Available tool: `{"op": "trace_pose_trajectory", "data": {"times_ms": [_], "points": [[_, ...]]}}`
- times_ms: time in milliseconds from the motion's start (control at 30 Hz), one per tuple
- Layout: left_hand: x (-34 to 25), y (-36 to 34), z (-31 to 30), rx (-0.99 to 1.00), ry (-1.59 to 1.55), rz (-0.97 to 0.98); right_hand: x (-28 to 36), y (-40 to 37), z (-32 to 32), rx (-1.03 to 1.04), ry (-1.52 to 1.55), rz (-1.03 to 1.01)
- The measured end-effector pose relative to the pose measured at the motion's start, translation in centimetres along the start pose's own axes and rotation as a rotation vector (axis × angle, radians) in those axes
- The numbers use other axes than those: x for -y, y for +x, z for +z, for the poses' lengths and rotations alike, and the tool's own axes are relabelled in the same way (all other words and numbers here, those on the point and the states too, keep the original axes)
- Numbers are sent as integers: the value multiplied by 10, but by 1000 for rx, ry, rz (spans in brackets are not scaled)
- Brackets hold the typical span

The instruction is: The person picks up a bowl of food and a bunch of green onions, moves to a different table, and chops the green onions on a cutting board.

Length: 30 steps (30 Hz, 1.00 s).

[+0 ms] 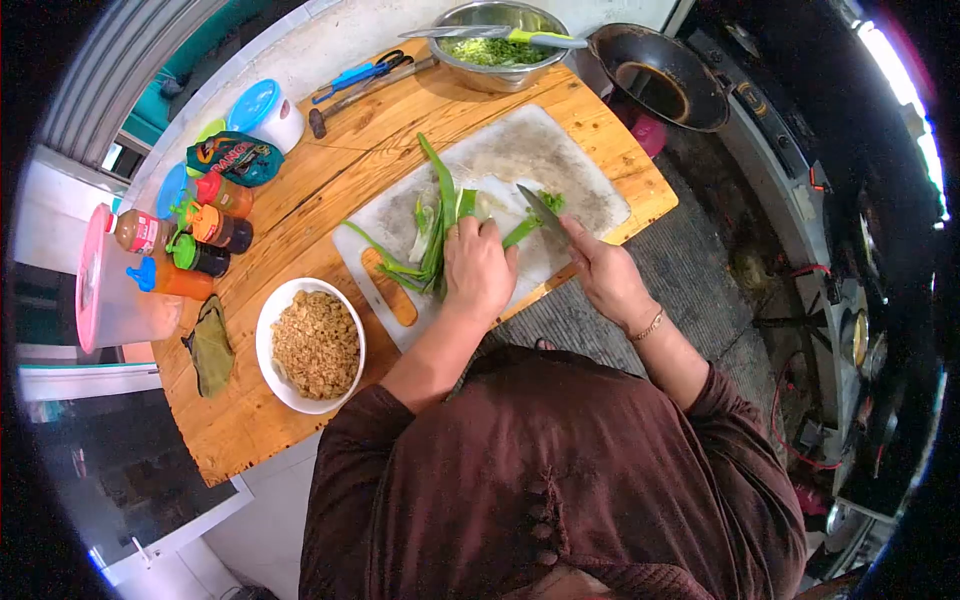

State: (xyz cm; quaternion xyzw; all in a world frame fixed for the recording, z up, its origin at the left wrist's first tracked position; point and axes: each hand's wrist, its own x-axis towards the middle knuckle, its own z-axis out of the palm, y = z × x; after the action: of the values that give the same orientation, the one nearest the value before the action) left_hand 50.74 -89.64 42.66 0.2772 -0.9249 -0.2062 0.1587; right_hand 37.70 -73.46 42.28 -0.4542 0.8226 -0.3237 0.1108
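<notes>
On the white cutting board (575,135) lies a bunch of green onions (437,235), some of their leaves sticking out to the upper left. My left hand (480,265) is closed over them, fingers curled, and part of the bunch is hidden beneath it. A cut green end shows to the right of those fingers. My right hand (612,283) grips a knife (543,211) by its handle, the blade pointing up and left over the board. Chopped green bits (550,201) lie beside the blade.
A white bowl of brown crumbly food (316,345) stands at the left. Sauce bottles (213,228) and tubs line the far left. A steel bowl of chopped greens (490,50) carries another knife (500,36) across its rim. A wok (655,80) sits beyond the table's right edge.
</notes>
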Motion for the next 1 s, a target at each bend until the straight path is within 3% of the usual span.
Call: {"op": "trace_pose_trajectory", "data": {"times_ms": [133, 233, 333, 633, 1000], "points": [[14, 3, 20, -17, -111, 231, 8, -6, -3, 89, -72, 77], [18, 4, 31, -176, -300, 298, 20, -13, -6, 120, -148, 91], [16, 5, 30, -209, -270, 262, 18, -13, -4, 118, -191, 74], [21, 11, 25, -10, -220, 292, 18, -16, -5, 90, -248, 78], [22, 16, 37, -89, -221, 355, 31, -14, 8, 215, -460, 74]]}}
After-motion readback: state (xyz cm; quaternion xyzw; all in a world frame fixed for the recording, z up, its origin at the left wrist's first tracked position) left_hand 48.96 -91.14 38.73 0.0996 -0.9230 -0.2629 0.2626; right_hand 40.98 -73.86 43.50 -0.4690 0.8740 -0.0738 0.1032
